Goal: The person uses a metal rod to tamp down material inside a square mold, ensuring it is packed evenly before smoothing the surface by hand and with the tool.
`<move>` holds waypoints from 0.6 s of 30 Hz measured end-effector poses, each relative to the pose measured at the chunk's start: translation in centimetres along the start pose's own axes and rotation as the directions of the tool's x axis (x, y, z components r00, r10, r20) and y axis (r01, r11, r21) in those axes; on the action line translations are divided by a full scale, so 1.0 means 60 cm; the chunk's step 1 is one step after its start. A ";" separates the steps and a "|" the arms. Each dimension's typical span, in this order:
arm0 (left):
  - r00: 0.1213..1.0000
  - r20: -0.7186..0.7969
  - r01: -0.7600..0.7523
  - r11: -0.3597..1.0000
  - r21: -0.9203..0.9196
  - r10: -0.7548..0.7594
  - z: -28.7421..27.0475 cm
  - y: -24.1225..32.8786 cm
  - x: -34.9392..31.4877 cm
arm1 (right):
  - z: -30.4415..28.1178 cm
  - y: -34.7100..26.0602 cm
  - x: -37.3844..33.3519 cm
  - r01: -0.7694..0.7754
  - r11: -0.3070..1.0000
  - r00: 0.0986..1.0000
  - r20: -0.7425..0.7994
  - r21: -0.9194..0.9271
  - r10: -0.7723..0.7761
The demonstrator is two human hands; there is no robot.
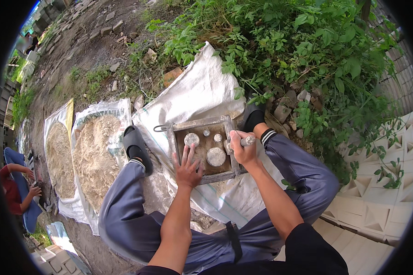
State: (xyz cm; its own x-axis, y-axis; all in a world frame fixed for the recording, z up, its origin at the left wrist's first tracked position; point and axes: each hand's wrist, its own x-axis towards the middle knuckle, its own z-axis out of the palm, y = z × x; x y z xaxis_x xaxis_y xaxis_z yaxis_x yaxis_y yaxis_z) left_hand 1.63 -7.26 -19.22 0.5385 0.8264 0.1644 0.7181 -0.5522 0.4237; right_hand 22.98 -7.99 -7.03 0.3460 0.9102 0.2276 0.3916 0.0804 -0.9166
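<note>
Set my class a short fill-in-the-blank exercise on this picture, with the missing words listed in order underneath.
1. The wooden frame sits on a ____ sack.
2. The left hand has its fingers spread over the frame, while the grey rod is gripped in the ____ hand.
3. The big heap of sand lies on the person's ____ side.
4. The leafy plants are coloured ____.

Missing words: white; right; left; green.
</note>
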 end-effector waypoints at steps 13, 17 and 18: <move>0.998 0.055 0.030 1.000 -0.004 -0.030 -0.002 -0.003 -0.008 | 0.023 -0.017 0.088 0.008 1.000 0.977 -0.214 0.027 -0.002; 1.000 0.025 0.017 1.000 -0.018 -0.016 0.003 0.003 0.001 | 0.039 0.013 0.120 0.012 0.989 0.998 0.060 -0.148 -0.003; 0.998 0.052 0.040 0.999 -0.007 -0.039 0.000 -0.004 -0.008 | 0.042 0.007 0.116 0.010 0.990 0.998 0.064 -0.143 0.000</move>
State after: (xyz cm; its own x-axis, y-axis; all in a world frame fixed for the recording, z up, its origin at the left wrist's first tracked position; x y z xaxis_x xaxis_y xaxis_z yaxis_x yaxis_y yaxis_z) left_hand 1.18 -7.53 -19.39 0.5322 0.8406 0.1009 0.7359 -0.5182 0.4357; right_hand 23.43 -0.58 -6.67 0.2908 0.9342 0.2066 0.5127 0.0301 -0.8581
